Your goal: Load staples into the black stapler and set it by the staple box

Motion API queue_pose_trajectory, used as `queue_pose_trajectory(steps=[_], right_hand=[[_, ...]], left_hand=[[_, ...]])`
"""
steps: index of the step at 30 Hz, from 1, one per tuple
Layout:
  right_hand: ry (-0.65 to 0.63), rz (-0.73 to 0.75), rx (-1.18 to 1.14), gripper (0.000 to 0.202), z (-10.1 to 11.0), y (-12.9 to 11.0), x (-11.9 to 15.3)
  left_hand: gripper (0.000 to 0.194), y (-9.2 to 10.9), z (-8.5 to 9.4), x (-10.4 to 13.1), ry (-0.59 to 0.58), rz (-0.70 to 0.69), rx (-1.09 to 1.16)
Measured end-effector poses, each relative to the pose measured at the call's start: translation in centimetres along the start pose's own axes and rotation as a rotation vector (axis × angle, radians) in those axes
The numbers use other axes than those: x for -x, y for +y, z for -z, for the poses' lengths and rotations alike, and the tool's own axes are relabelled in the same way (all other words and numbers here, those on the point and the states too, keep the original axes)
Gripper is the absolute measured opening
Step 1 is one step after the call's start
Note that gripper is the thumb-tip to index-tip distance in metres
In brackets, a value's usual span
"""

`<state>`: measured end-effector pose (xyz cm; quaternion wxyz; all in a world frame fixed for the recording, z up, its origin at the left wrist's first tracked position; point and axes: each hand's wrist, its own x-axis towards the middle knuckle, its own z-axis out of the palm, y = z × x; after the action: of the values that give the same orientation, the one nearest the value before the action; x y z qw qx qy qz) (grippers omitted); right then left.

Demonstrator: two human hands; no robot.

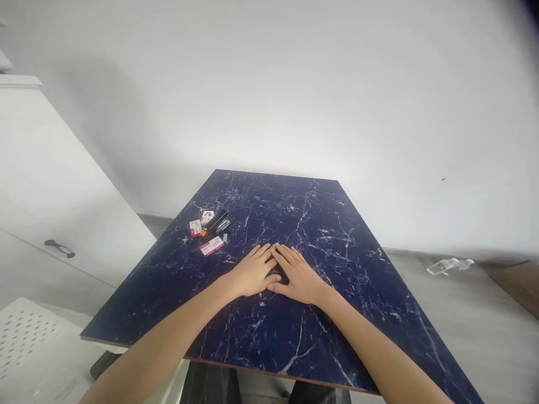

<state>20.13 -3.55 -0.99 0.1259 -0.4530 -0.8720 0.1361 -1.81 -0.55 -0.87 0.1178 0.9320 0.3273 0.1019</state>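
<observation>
My left hand [254, 270] and my right hand [296, 275] lie flat on the dark blue marbled table [269, 336], fingers stretched out, their fingertips and thumbs touching. Neither holds anything. Up and to the left of them is a small cluster: a black stapler [217, 221], a small hexagonal white box [207, 217], a red-and-white box [196, 228] and a flatter red-and-white box [211, 246]. A small orange piece [202, 233] and a little grey strip [225, 238] lie among these.
A white cabinet [50, 168] with a dark handle stands at the left, above a white perforated surface [25, 336]. Behind the table rises a pale wall [295, 101]. On the floor at right lie clear plastic bottles [448, 266] near a brown cardboard piece [517, 283].
</observation>
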Motion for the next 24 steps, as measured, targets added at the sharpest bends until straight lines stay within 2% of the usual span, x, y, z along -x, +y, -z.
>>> queue_pose_trajectory(steps=[5,9,24], right_hand=[[-0.032,-0.013,0.004,0.103,0.21,-0.10,0.00],[-0.042,-0.010,0.001,0.103,0.28,-0.13,-0.03],[-0.005,0.002,-0.004,0.103,0.21,-0.24,0.03]], left_hand=[[0.063,0.15,0.04,-0.05,-0.017,0.016,-0.020],[0.061,0.11,-0.14,-0.06,0.011,0.007,-0.034],[0.062,0.17,-0.07,-0.19,-0.002,0.009,-0.024]])
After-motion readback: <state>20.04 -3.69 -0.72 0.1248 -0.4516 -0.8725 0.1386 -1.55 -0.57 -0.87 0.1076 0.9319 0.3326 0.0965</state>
